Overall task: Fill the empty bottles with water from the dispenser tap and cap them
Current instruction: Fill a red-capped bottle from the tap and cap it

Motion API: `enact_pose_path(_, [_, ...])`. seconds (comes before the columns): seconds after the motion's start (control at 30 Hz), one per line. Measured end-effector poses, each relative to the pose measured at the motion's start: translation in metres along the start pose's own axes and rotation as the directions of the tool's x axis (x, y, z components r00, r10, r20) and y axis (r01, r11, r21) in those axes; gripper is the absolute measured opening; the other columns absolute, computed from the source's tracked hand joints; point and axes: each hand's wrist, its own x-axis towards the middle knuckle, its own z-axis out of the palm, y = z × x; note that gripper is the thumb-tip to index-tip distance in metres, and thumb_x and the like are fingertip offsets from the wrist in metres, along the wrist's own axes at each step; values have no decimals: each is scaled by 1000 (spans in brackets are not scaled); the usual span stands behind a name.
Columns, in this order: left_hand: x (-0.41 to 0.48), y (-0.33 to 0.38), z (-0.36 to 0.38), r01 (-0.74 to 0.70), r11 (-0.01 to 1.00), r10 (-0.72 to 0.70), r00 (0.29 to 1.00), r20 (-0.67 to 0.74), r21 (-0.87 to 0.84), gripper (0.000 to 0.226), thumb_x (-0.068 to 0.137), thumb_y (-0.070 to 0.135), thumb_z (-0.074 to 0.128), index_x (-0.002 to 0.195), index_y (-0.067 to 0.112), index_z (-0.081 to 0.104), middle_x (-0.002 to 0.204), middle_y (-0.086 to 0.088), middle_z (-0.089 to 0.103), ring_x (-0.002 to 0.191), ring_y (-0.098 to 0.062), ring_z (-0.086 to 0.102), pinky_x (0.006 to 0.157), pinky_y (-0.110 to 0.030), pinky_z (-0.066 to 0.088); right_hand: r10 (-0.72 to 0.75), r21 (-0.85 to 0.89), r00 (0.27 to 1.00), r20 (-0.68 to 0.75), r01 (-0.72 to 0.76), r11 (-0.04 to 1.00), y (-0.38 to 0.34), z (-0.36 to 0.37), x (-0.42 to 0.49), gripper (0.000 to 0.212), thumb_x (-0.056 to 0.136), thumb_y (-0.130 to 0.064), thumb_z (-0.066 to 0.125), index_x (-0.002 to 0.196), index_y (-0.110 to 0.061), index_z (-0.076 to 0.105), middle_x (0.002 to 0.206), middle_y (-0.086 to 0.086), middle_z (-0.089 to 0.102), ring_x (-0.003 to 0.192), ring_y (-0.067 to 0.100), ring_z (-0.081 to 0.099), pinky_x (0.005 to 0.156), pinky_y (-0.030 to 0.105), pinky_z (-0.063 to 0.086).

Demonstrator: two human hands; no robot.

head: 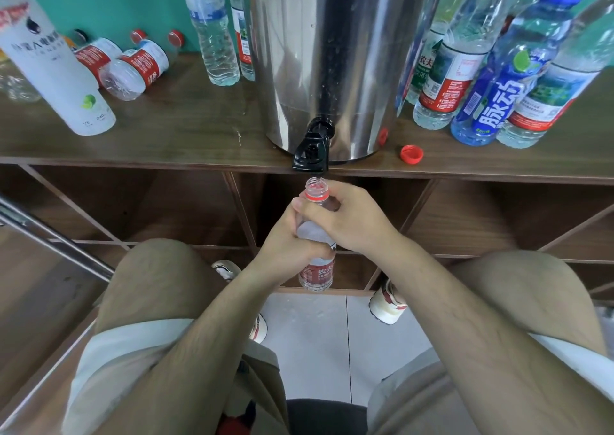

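A clear bottle (316,277) with a red label and a red neck ring stands upright in both my hands, its open mouth right under the black tap (311,151) of the steel dispenser (332,52). My left hand (282,245) grips the bottle's body. My right hand (349,218) curls round its shoulder and neck. A loose red cap (411,154) lies on the wooden shelf (186,129), to the right of the dispenser.
Capped red-label bottles (133,66) lie on their sides at the back left beside a tall white bottle (53,66). Several upright bottles (491,69) crowd the shelf to the right of the dispenser. Open cubbies run below the shelf; my knees flank the bottle.
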Motion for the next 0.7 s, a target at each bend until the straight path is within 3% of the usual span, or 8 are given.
enact_pose_path(0.33, [-5, 4, 2, 16, 999, -16, 1000, -13, 37, 93, 62, 15, 79, 149, 26, 46, 130, 6, 68, 124, -17, 65, 105, -50, 56, 48, 2, 998, 28, -48, 999, 2, 2, 1, 25, 94, -52, 69, 100, -29, 77, 94, -9, 76, 96, 10, 71, 92, 47, 56])
enact_pose_path(0.7, [-7, 8, 5, 52, 997, -51, 999, -15, 60, 93, 62, 17, 77, 149, 29, 46, 131, 4, 66, 125, -19, 62, 107, -50, 53, 33, 9, 999, 24, -34, 999, 3, 2, -1, 20, 96, -47, 70, 95, -29, 77, 90, -9, 76, 91, 10, 71, 90, 46, 57])
